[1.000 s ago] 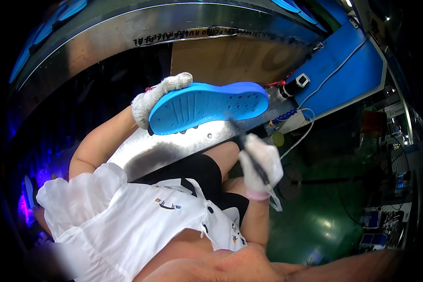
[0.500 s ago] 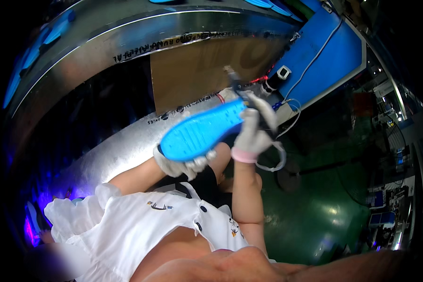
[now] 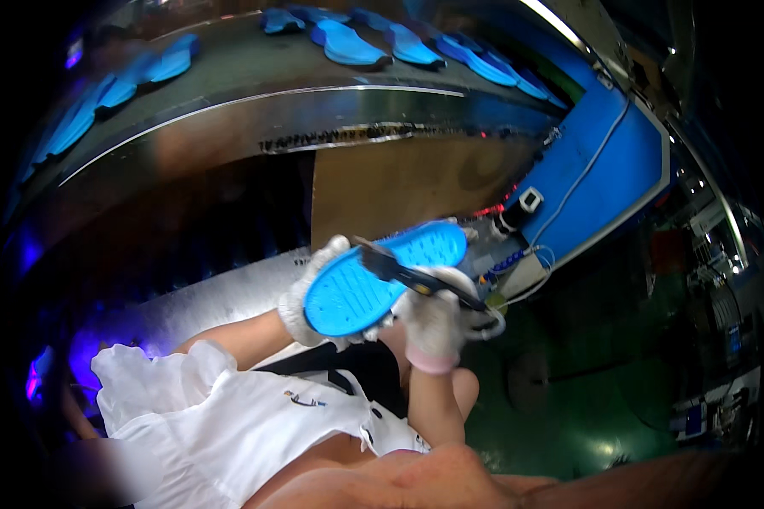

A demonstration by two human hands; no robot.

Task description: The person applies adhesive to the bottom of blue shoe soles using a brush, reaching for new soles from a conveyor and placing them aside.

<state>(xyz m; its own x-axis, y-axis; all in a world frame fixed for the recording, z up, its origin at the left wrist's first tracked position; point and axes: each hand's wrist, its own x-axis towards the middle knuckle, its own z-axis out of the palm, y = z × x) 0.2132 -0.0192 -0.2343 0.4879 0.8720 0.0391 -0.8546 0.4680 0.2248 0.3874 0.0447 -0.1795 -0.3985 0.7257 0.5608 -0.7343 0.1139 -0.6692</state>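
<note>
Centre: the blurred head of the black tool (image 3: 420, 282) covers part of the blue sole (image 3: 346, 299), which itself hides part of the left hand (image 3: 294, 312). Upper left: smeared blue pieces (image 3: 168, 61). Lower right: equipment (image 3: 694, 419) too small to identify.

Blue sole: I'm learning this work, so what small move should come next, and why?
I'd probably shift the tool a little along the sole, away from the left hand. The right hand holds the tool across the sole's face, its tip seemingly close to the left hand, which grips the sole's end; whether the tip touches, I can't tell.
</note>
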